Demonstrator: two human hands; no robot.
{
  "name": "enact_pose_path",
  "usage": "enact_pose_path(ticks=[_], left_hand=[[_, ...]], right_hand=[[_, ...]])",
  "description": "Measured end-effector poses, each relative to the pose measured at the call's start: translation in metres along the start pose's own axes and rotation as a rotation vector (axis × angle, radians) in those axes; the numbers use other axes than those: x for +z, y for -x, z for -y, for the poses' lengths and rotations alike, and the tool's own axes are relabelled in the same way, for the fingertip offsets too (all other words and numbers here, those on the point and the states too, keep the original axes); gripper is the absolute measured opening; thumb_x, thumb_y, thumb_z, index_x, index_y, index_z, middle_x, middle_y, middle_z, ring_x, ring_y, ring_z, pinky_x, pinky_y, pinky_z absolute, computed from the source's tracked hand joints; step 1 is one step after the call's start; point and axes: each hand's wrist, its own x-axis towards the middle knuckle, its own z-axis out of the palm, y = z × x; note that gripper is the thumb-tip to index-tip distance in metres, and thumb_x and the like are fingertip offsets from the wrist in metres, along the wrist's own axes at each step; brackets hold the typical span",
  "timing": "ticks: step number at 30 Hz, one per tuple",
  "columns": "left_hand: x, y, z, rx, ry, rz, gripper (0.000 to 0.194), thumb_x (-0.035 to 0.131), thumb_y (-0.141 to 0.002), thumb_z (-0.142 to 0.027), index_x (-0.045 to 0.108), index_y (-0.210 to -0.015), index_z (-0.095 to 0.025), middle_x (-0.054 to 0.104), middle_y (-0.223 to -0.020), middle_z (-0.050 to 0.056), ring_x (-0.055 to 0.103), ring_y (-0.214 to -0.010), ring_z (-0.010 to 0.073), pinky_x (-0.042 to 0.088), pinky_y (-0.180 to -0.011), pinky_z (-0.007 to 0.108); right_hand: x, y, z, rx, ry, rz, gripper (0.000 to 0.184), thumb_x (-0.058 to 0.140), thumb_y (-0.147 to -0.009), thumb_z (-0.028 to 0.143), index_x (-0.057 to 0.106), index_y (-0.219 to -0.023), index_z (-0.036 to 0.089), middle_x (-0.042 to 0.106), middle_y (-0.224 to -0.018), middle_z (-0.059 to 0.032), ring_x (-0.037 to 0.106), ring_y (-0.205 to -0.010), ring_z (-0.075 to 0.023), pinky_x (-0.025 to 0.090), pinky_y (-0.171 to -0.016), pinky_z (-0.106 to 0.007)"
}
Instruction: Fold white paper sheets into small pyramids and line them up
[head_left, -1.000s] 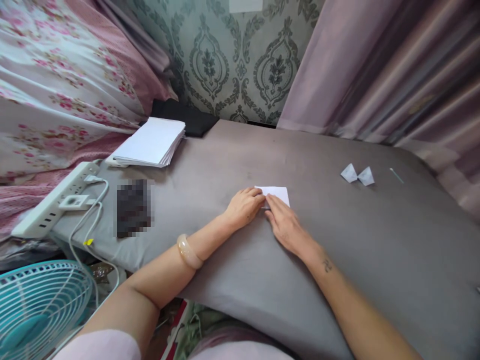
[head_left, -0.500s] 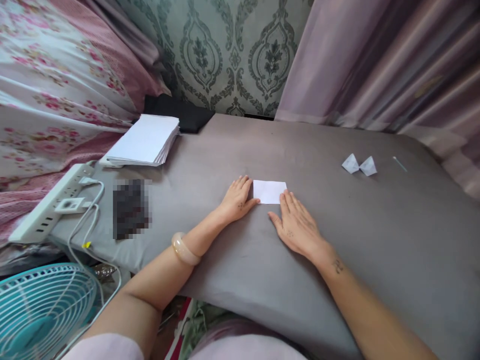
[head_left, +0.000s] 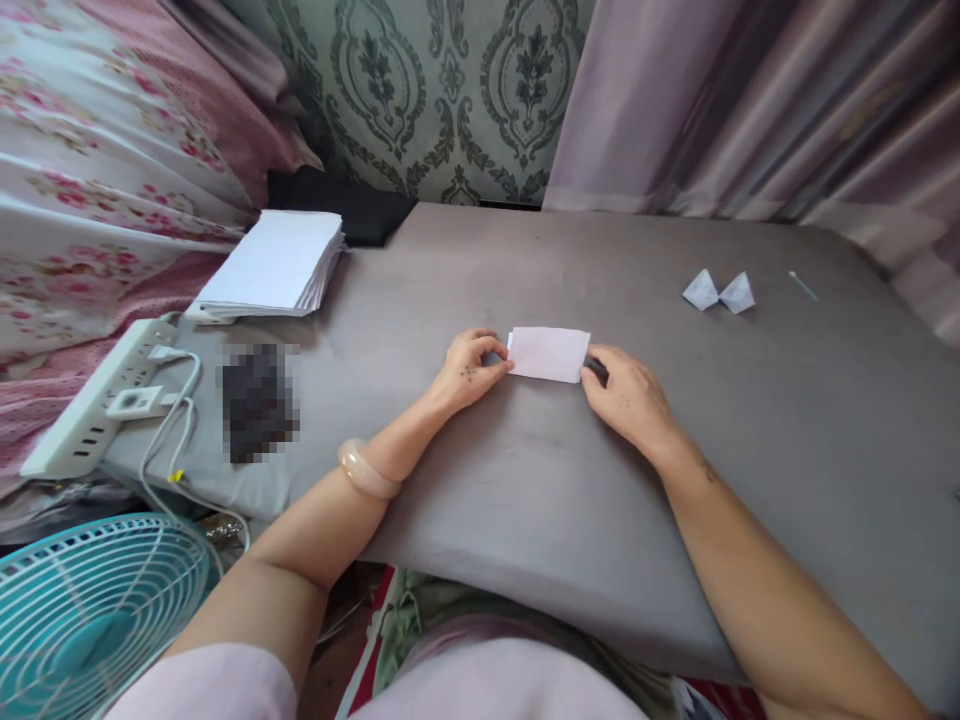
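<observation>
A folded white sheet of paper (head_left: 550, 354) is held just at or above the grey-covered table (head_left: 480, 480); how far it is lifted I cannot tell. My left hand (head_left: 472, 370) pinches its left edge between thumb and fingers. At the right edge, my right hand (head_left: 630, 395) grips it the same way, the fingertips partly hidden behind the paper. Two layers show at the upper left corner. Farther right on the table lies a folded paper piece with two pointed white halves (head_left: 718, 291).
A thin white stick (head_left: 803, 286) lies at the far right. On the left are a stack of white paper (head_left: 270, 265), a black folded cloth (head_left: 337, 205), a power strip (head_left: 97, 405) with cables, and a blurred dark object (head_left: 259, 403). A turquoise fan (head_left: 97, 630) stands lower left.
Both hands have gone from lying flat by the paper to pinching its two sides. The paper now looks wider and closer to upright. The camera view has shifted slightly.
</observation>
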Motion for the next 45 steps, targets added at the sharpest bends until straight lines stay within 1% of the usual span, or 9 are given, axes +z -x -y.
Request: enact_pose_path(ticks=[5, 11, 15, 17, 22, 28, 32, 35, 45], left_hand=[[-0.002, 0.004, -0.01, -0.033, 0.284, -0.027, 0.016, 0.063, -0.081, -0.03, 0.068, -0.083, -0.015, 0.061, -0.119, 0.01, 0.06, -0.102, 0.0201, 0.048, -0.091, 0.035], [-0.007, 0.017, -0.029, 0.374, 0.122, -0.121, 0.013, 0.063, -0.085, -0.03, 0.069, -0.083, -0.019, 0.068, -0.105, 0.006, 0.06, -0.095, 0.0166, 0.049, -0.077, 0.028], [-0.004, 0.021, -0.027, 0.562, 0.131, -0.034, 0.016, 0.062, -0.087, -0.03, 0.066, -0.096, -0.017, 0.069, -0.096, 0.007, 0.059, -0.067, 0.0091, 0.049, -0.06, 0.022], [-0.005, 0.019, -0.023, 0.599, 0.095, -0.026, 0.026, 0.066, -0.084, -0.032, 0.063, -0.105, -0.017, 0.069, -0.098, 0.007, 0.062, -0.07, 0.0104, 0.053, -0.066, 0.024], [-0.01, 0.014, -0.015, 0.653, -0.033, -0.156, 0.022, 0.055, -0.09, -0.022, 0.059, -0.112, -0.019, 0.062, -0.12, 0.011, 0.061, -0.112, 0.0185, 0.05, -0.098, 0.035], [-0.005, 0.017, -0.008, 0.609, -0.308, -0.031, 0.032, 0.048, -0.091, -0.02, 0.051, -0.122, -0.014, 0.042, -0.143, 0.02, 0.044, -0.133, 0.0263, 0.044, -0.106, 0.044], [0.001, 0.021, -0.006, 0.517, -0.468, 0.077, 0.025, 0.049, -0.091, -0.024, 0.06, -0.11, -0.012, 0.049, -0.135, 0.019, 0.042, -0.129, 0.0308, 0.041, -0.105, 0.049], [0.002, 0.023, -0.006, 0.408, -0.538, 0.051, 0.025, 0.053, -0.089, -0.031, 0.064, -0.107, -0.017, 0.055, -0.127, 0.014, 0.048, -0.114, 0.0314, 0.045, -0.095, 0.051], [0.005, 0.018, -0.004, 0.254, -0.343, 0.036, 0.016, 0.06, -0.086, -0.028, 0.068, -0.096, -0.02, 0.066, -0.102, 0.007, 0.056, -0.097, 0.0223, 0.049, -0.087, 0.036]], right_hand=[[-0.017, 0.002, 0.021, -0.065, -0.1, -0.403, 0.046, 0.043, -0.079, 0.014, 0.053, -0.124, 0.016, 0.058, -0.125, -0.015, 0.057, -0.111, -0.0265, 0.046, -0.094, -0.043], [-0.034, 0.01, 0.04, -0.319, -0.057, -0.301, 0.066, 0.059, -0.077, 0.02, 0.038, -0.139, 0.023, 0.062, -0.123, -0.0094, 0.055, -0.117, -0.028, 0.034, -0.104, -0.048], [-0.03, 0.007, 0.031, -0.481, -0.116, -0.286, 0.023, 0.06, -0.085, 0.022, 0.061, -0.107, 0.026, 0.072, -0.09, 0.0, 0.066, -0.083, -0.0179, 0.041, -0.094, -0.04], [-0.031, 0.006, 0.029, -0.549, -0.1, -0.33, 0.01, 0.058, -0.087, 0.02, 0.064, -0.092, 0.026, 0.072, -0.086, 0.001, 0.066, -0.078, -0.0154, 0.042, -0.092, -0.038], [-0.032, 0.006, 0.029, -0.67, 0.063, -0.44, 0.018, 0.056, -0.086, 0.01, 0.064, -0.093, 0.025, 0.073, -0.092, 0.0004, 0.065, -0.085, -0.0154, 0.038, -0.098, -0.039], [-0.002, 0.002, 0.014, -0.697, 0.22, -0.312, 0.025, 0.049, -0.088, 0.007, 0.066, -0.098, 0.021, 0.072, -0.1, -0.0038, 0.063, -0.093, -0.0181, 0.037, -0.098, -0.04], [0.01, 0.003, 0.005, -0.636, 0.225, -0.06, 0.026, 0.045, -0.088, 0.007, 0.066, -0.099, 0.018, 0.07, -0.104, -0.0068, 0.062, -0.096, -0.0212, 0.042, -0.09, -0.038], [0.011, 0.004, 0.004, -0.497, 0.178, -0.003, 0.032, 0.044, -0.088, 0.009, 0.063, -0.112, 0.017, 0.066, -0.116, -0.009, 0.059, -0.102, -0.0239, 0.045, -0.086, -0.038], [0.012, 0.001, -0.002, -0.299, -0.015, 0.03, 0.022, 0.052, -0.089, 0.024, 0.07, -0.101, 0.02, 0.066, -0.118, -0.0062, 0.059, -0.104, -0.0245, 0.047, -0.093, -0.042]])
